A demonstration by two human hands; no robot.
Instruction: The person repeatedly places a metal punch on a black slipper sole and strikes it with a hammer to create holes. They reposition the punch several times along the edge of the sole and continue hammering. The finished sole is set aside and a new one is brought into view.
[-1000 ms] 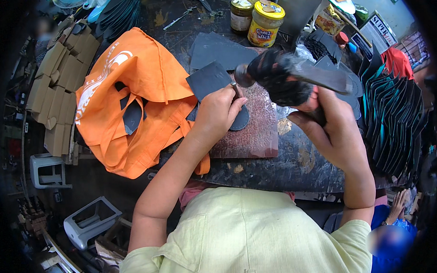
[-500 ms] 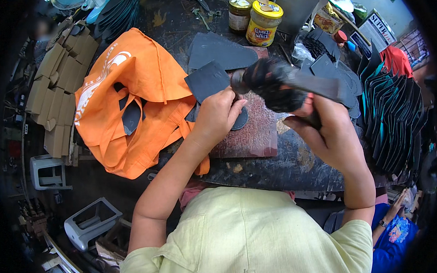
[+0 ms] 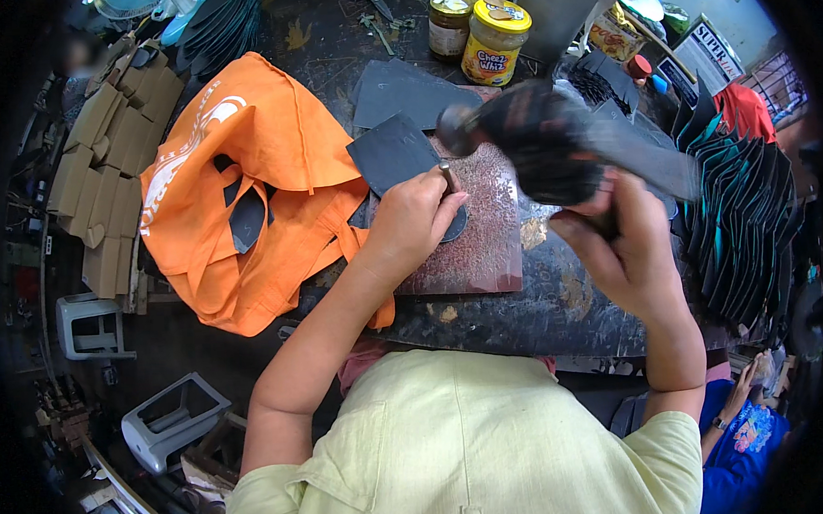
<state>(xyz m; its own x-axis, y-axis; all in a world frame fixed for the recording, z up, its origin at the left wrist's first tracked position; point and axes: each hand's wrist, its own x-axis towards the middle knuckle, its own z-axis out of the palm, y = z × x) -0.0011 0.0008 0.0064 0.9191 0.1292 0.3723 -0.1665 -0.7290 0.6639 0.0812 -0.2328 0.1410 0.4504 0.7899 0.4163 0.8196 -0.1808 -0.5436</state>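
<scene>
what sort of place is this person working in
Probably a small craft workshop, perhaps for leather or similar sheet material: the right hand grips a hammer, the left hand holds a metal rod over a scarred board, and dark, thin pieces stand bunched at right.

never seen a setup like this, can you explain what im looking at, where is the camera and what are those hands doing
There is no machine here, just a person's two bare hands. The camera is worn on the head and looks down; its wide fisheye lens bends straight edges toward the rim.

The left hand holds a thin metal rod above a dark flat piece on a reddish board. The right hand grips a hammer, blurred, with dark wrapping around it.

On the dark table, an orange cloth bag lies to the left, two jars stand toward the far side, and many dark sheets are bunched at the right.
</scene>
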